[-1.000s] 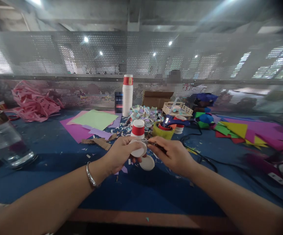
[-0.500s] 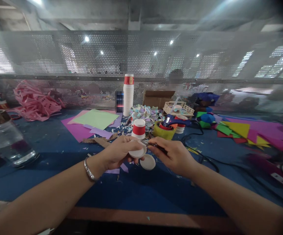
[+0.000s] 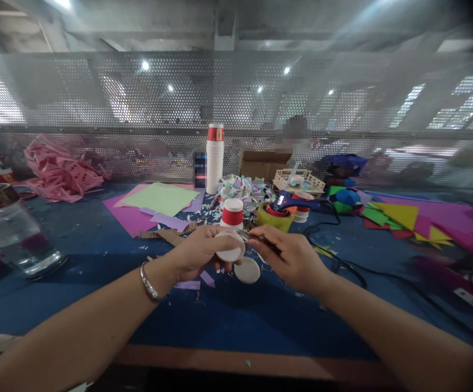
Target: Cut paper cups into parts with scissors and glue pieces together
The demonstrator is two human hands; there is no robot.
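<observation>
Perforated screen [image 3: 138,109] stands along the far side of the blue table [image 3: 204,321]. Sheets of paper [image 3: 161,197] lie overlapped at left-centre, the green one uppermost. Pink strips [image 3: 60,174] are heaped at far left, beyond a glass jar [image 3: 28,239] holding clear liquid. A tall stack of cups [image 3: 214,163] rises near the screen, its top cup red.

Right hand [image 3: 289,250]: fingers bent, thumb and forefinger pinching a slim metal tool; exact type of tool cannot be told. Left hand [image 3: 201,253]: thumb pressed on the face of a white disc, fingers curled beneath it — a firm pinch. A yellow tub [image 3: 275,220] sits beyond the right hand. One red-and-white cup [image 3: 232,213] stands inverted just behind the held disc.

The disc [image 3: 227,251] is raised between the hands, centre of view. A second disc [image 3: 247,271] lies on the table, nearer the wearer. The tool [image 3: 244,235] points leftward at the first disc's far edge — contact cannot be confirmed. Small scraps [image 3: 207,279] litter the surface around.
</observation>
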